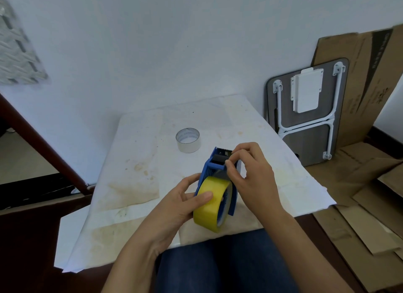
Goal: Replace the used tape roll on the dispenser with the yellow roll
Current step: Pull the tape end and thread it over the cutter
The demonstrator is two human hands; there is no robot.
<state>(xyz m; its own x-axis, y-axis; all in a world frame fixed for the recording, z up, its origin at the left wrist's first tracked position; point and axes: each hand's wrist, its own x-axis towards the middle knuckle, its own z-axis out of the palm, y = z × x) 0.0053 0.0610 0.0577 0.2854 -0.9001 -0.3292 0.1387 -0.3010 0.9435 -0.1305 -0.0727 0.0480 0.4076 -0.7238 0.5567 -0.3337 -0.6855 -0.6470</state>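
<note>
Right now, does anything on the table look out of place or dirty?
Yes. The white table cover carries yellowish-brown stains, strongest on its left side. The used tape roll stands apart behind the blue dispenser, which already carries the yellow roll. Nothing looks spilled or broken.

Only blurred dark print, perhaps a brand name, on the leaning cardboard sheet (357, 79), unreadable.

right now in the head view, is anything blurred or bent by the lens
Head view: the metal grating at upper left is smeared with blur; the wide lens bows the white paper-covered table edges and tilts the brown cardboard sheets; soft even light, no glare; the yellow tape roll on the blue plastic dispenser stays sharp.
</note>
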